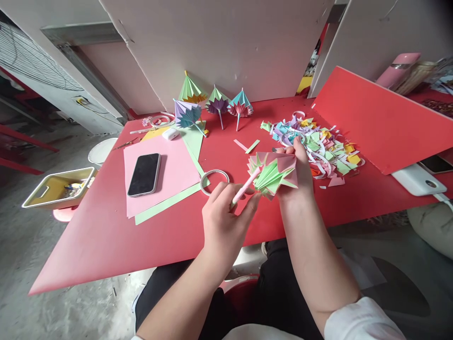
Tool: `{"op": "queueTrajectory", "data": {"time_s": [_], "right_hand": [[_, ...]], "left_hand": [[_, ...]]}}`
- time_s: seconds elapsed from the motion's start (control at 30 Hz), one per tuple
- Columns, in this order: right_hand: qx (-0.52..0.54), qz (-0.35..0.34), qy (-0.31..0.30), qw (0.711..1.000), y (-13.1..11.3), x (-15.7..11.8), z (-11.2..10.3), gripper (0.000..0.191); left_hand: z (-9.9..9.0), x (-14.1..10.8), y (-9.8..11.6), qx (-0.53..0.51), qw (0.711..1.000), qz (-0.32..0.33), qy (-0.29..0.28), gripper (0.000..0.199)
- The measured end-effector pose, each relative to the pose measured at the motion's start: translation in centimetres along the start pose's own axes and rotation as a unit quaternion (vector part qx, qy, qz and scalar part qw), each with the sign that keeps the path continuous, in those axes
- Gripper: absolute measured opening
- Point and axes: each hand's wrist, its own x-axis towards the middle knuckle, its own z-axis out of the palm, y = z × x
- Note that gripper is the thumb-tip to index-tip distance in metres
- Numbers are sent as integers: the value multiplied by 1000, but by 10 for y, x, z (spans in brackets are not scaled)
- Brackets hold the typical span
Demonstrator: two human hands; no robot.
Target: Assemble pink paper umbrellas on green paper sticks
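We held a small parasol of pleated pink and pale-green paper (278, 174) above the near part of the broad red desk (123, 241), its folds turned toward us and its slender pale-pink paper stick (247, 186) slanting down to the left. The fingers of our left hand (224, 208) were curled around that stick, gripping it, with the thumb close under the canopy's lower edge. Our right hand (305, 172) cupped the canopy from its far side; most of its fingers were hidden behind the folds, so we could not tell whether they pinched the paper or merely backed it. We judged the step in hand to be settling the pleats around the stick, and the next move seemed to call for a steady left grip and only light pressure from the right, since sharp folds like these would probably crush easily. Just left of our hands lay a clear ring-shaped roll of tape (202, 183), near a flat pink paper sheet (177, 174) that bore a black-screened phone (144, 174). Beyond the right hand spread a heap of many-coloured paper scraps (318, 141), and four pleated paper parasols in mixed colours (217, 101) stood or leaned toward the back.
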Motion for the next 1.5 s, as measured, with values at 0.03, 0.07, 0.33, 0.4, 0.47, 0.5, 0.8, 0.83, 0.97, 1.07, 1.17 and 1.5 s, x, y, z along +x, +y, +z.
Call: {"op": "queueTrajectory", "data": {"time_s": [0.03, 0.07, 0.33, 0.4, 0.47, 0.5, 0.8, 0.83, 0.97, 1.07, 1.17, 1.5], "right_hand": [[6, 9, 9, 1000, 0, 0, 0, 38], [9, 17, 19, 1000, 0, -1, 0, 38], [10, 18, 30, 999, 2, 0, 1, 41], [5, 15, 27, 999, 2, 0, 2, 40], [-4, 10, 21, 1000, 2, -1, 1, 40], [-8, 7, 17, 1000, 2, -1, 1, 40], [9, 17, 28, 999, 1, -2, 2, 39], [10, 17, 30, 999, 1, -2, 2, 40], [13, 9, 24, 1000, 2, -1, 4, 41], [14, 5, 28, 1000, 2, -2, 4, 41], [6, -1, 20, 1000, 1, -2, 3, 40], [-9, -12, 28, 1000, 1, -2, 3, 42]], "left_hand": [[1, 0, 0, 0, 1000, -1, 0, 6], [1, 0, 0, 0, 1000, -4, -1, 6], [0, 0, -1, -23, 999, -41, -17, 9], [0, 0, -1, -33, 998, -53, -32, 10], [-2, 1, 0, -47, 995, -66, -53, 11], [-3, 1, 1, -58, 993, -74, -65, 12], [-11, 0, 4, -124, 982, -131, -64, 24], [-10, 0, 4, -129, 981, -135, -59, 23], [-9, 0, 5, -144, 977, -145, -54, 20], [-10, 1, 5, -159, 973, -150, -72, 19], [-10, 2, 4, -175, 970, -148, -77, 19], [-7, 2, -6, 54, 996, 71, 28, 11]]}}
